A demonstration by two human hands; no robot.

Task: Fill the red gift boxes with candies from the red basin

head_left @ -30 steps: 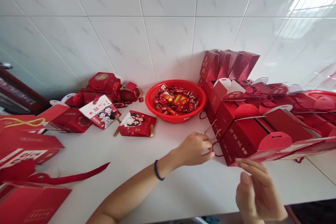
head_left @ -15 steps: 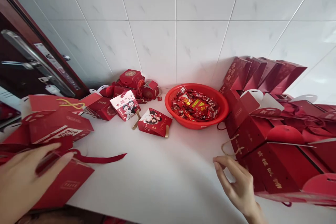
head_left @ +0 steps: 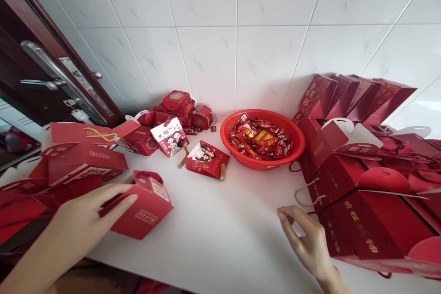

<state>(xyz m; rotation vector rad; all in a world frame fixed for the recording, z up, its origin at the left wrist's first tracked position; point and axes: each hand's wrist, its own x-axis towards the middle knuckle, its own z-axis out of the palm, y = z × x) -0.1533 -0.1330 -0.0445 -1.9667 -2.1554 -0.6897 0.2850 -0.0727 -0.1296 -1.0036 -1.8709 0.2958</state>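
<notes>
My left hand (head_left: pixel 94 209) grips the side edge of a red gift box (head_left: pixel 143 209) at the left front of the white table (head_left: pixel 220 229). The box has a small framed label on its front and red ribbon at its top. At the right, my right hand (head_left: pixel 305 234) hovers over the table beside large red boxes, its thumb and forefinger together with nothing visible between them. A red plastic basket (head_left: pixel 265 163) full of red-wrapped candies stands behind, near the wall. Left of it lies a red box with a printed couple (head_left: pixel 206 160).
Red boxes (head_left: pixel 87 161) are piled at the left, near a door handle (head_left: pixel 57 82). A white-and-red box (head_left: pixel 170 140) leans by smaller boxes at the back. Large red boxes (head_left: pixel 358 225) fill the right, with upright bags (head_left: pixel 320 94) behind. A tiled wall closes the back.
My left hand has moved right with the red box, away from the left pile. The view has shifted slightly left. My right hand keeps nearly the same pose.
</notes>
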